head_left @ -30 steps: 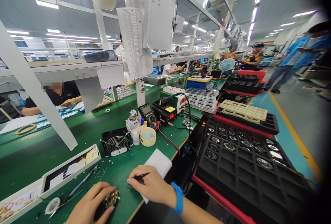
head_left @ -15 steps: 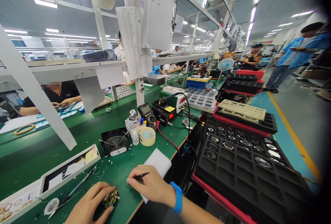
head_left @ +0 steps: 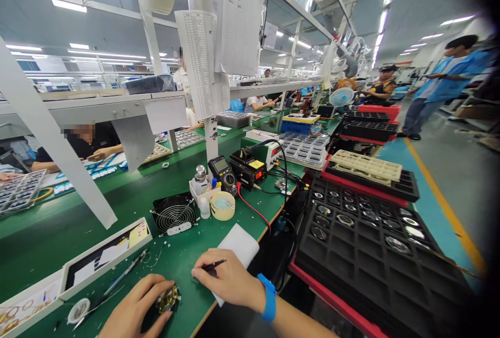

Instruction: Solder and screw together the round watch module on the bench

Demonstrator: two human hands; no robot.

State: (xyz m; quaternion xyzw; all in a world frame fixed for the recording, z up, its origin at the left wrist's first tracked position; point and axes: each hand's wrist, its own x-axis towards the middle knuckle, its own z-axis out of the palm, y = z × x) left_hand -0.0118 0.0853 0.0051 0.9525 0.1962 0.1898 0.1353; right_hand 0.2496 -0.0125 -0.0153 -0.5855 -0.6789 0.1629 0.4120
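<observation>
Okay: black foam tray (head_left: pixel 375 254) on right, round metal parts (head_left: pixel 346 221) in its pockets; white box (head_left: pixel 199 189) holds metal-capped bottle (head_left: pixel 200 176). Left hand (head_left: pixel 135 307), fingers gripping gold part (head_left: pixel 169 299) on green worktop (head_left: pixel 117 234). Right hand (head_left: pixel 226 275), fingers pinching black tool (head_left: pixel 214 264). Co-worker (head_left: pixel 449 75) stands in aisle beyond.

A bright blue wrist strap (head_left: pixel 267 297) circles the bare right arm (head_left: pixel 300 323).
</observation>
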